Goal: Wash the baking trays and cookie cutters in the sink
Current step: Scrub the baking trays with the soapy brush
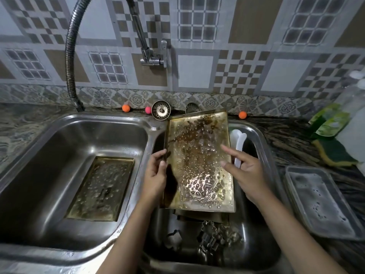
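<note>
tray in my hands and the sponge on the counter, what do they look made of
Tray: seemingly thin sheet metal, gold-toned and glossy; wet beads glint, brown stains. Sponge: looks like soft yellow foam under a coarse dark-green scouring layer, matte.

We face a wall of grey, white and brown checker-patterned tiles (197,62), with a floral tile border (110,97) along its foot. A dark veined stone countertop (292,143) runs beneath it. A chrome wall-mounted tap with a flexible ribbed hose (69,62) arches over the counter's back edge. Light glares off the metal.
</note>
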The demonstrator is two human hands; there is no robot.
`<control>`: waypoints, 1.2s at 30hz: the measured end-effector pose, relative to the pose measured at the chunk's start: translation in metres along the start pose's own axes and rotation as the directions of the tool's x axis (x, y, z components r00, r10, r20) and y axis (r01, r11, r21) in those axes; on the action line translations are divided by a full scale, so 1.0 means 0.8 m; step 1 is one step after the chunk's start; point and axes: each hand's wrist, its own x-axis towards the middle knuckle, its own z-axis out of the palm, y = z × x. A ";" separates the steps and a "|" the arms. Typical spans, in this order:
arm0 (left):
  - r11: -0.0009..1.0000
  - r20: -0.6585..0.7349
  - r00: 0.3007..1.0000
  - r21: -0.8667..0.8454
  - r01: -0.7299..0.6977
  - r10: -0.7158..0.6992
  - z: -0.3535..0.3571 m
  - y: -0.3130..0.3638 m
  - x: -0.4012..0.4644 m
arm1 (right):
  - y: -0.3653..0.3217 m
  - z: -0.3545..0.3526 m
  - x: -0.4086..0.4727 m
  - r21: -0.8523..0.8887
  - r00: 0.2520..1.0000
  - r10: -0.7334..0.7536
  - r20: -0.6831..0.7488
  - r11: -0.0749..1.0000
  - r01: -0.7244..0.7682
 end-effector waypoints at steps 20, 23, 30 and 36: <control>0.995 0.466 0.885 -0.074 0.060 -0.019 0.040 0.042 -0.039 | 0.015 0.024 -0.002 0.075 0.989 0.096 -0.113 0.993 -0.088; 0.986 0.417 0.909 -0.140 0.088 -0.022 0.036 0.037 -0.042 | 0.022 0.012 0.014 -0.085 0.985 0.043 -0.166 0.995 -0.058; 0.988 0.278 0.958 -0.152 -0.023 0.065 0.036 0.035 -0.047 | -0.006 0.011 0.019 -0.295 0.980 -0.063 -0.191 0.956 0.004; 0.986 0.243 0.961 -0.136 -0.101 0.132 0.027 0.030 -0.041 | -0.010 0.025 0.001 -0.311 0.989 -0.121 -0.085 0.946 0.089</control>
